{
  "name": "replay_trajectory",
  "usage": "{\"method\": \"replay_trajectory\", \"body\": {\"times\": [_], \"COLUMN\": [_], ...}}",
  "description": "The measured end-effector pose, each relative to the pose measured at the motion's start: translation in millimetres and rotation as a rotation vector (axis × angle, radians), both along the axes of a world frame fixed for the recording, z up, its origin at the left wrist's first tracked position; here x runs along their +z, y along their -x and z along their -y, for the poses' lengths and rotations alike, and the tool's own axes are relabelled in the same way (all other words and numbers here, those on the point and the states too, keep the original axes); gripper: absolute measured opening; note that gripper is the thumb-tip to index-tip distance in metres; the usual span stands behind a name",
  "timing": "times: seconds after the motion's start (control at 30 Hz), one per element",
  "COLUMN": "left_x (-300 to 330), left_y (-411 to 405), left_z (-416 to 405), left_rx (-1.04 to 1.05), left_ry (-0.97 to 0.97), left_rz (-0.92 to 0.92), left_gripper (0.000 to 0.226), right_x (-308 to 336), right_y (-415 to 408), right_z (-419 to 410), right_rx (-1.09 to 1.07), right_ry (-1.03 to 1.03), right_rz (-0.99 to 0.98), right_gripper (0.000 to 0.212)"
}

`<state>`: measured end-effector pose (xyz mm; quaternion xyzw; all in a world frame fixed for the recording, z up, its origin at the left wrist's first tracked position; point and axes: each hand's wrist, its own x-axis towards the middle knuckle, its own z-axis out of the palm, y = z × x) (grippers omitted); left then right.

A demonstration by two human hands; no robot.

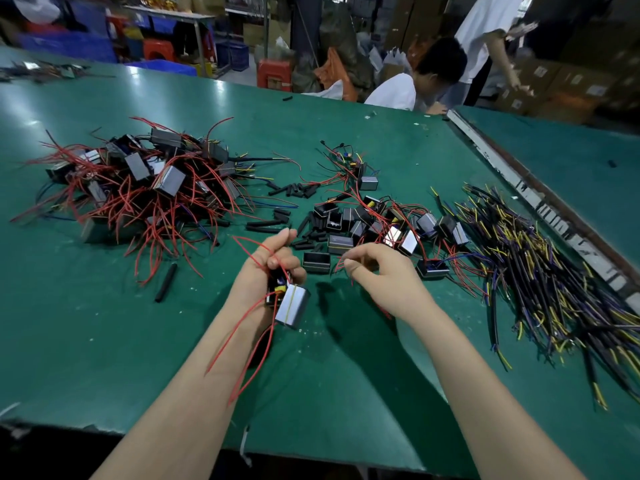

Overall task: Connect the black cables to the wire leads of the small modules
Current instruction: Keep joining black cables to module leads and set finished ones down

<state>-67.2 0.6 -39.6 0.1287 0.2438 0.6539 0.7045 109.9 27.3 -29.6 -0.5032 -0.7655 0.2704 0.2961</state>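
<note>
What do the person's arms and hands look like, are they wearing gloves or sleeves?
No gloves and no sleeves show. Both forearms are bare up to the picture's edge. The left hand and right hand are bare too, with no rings, watch or wristbands visible.

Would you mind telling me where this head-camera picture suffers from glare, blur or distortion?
Head view: pale glare patches on the green table at the far left; wide-angle bending curves the table's edges; the background people and shelves are blurred; the left hand and right hand are fairly sharp, casting a dark shadow beneath the right hand.
</note>
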Motion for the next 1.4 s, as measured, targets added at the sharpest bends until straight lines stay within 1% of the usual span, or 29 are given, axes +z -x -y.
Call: {"method": "replay_trajectory", "body": {"times": [0.1,0.17,0.23,0.3,0.43,0.5,0.57,0.67,0.73,0.77,0.8,0.87,0.93,1.0,1.03,1.07,1.13,1.27,1.4], "left_x": [-3,-5,-7,-8,-8,-9,-9,-11,-11,-11,-11,-10,-10,-10,-10,-11,-12,-13,-13], "left_y": [-6,-10,-14,-16,-15,-15,-15,-14,-13,-13,-13,-13,-14,-14,-14,-14,-14,-14,-16], "left_z": [2,3,2,3,3,3,2,1,1,2,2,2,2,2,3,3,3,4,5], "left_rx": [-0.091,-0.122,-0.107,-0.096,-0.119,-0.130,-0.135,-0.140,-0.140,-0.138,-0.133,-0.119,-0.112,-0.108,-0.105,-0.101,-0.093,-0.083,-0.082], "left_ry": [-0.007,-0.007,-0.032,-0.076,-0.094,-0.096,-0.110,-0.122,-0.117,-0.117,-0.120,-0.129,-0.143,-0.155,-0.159,-0.164,-0.173,-0.183,-0.202], "left_rz": [-0.096,-0.252,-0.418,-0.503,-0.487,-0.483,-0.476,-0.504,-0.545,-0.551,-0.556,-0.563,-0.560,-0.558,-0.560,-0.562,-0.570,-0.594,-0.607], "left_gripper": [0.009,0.008,0.011,0.016,0.020,0.019,0.017,0.021,0.027,0.030,0.031,0.031,0.030,0.028,0.026,0.023,0.018,0.011,0.019], "right_x": [9,16,21,24,21,19,18,18,17,17,18,18,18,16,15,14,13,12,10], "right_y": [14,28,43,57,77,83,85,84,80,75,70,55,43,35,32,29,26,28,33], "right_z": [-22,-39,-58,-72,-88,-92,-94,-94,-89,-86,-81,-68,-50,-29,-20,-11,0,11,14], "right_rx": [0.027,0.047,0.071,0.112,0.261,0.324,0.341,0.360,0.348,0.320,0.278,0.169,0.047,-0.033,-0.060,-0.084,-0.139,-0.217,-0.231], "right_ry": [-0.087,-0.119,-0.172,-0.227,-0.243,-0.261,-0.265,-0.268,-0.252,-0.231,-0.207,-0.176,-0.124,-0.017,0.033,0.066,0.096,0.151,0.197], "right_rz": [0.109,0.183,0.333,0.500,0.746,0.853,0.874,0.824,0.733,0.646,0.518,0.170,-0.216,-0.616,-0.762,-0.850,-0.915,-0.985,-0.982], "right_gripper": [0.011,0.016,0.021,0.023,0.023,0.023,0.021,0.019,0.019,0.022,0.024,0.027,0.021,0.015,0.012,0.010,0.007,0.007,0.009]}}
